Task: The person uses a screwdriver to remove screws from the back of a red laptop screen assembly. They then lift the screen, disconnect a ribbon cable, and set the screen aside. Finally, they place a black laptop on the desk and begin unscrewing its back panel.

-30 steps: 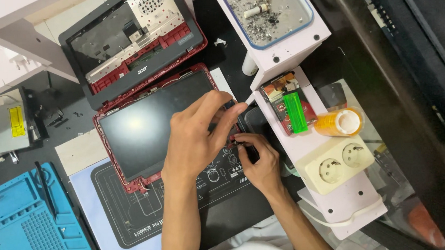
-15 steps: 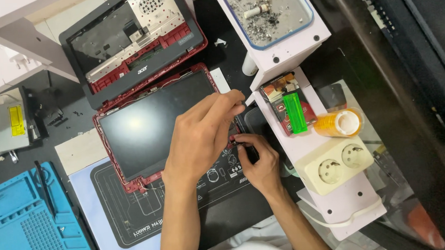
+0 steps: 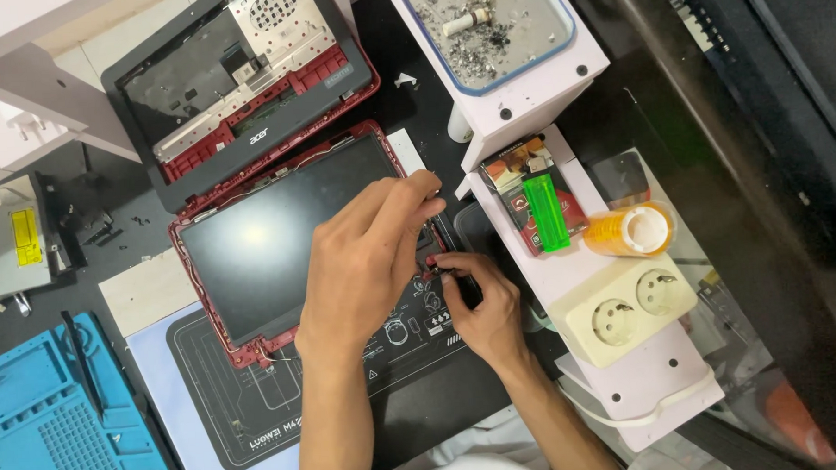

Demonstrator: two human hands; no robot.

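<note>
Pinching at corner of red-framed black laptop screen panel [image 3: 279, 244], left hand [image 3: 368, 255] fingers curled, right hand [image 3: 476, 302] fingertips pressed together, black repair mat [image 3: 257, 398] beneath.

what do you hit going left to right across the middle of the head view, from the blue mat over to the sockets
blue mat → red-framed laptop screen → left hand → right hand → green lighter → orange tape roll → cream double socket, just below the roll.
</note>
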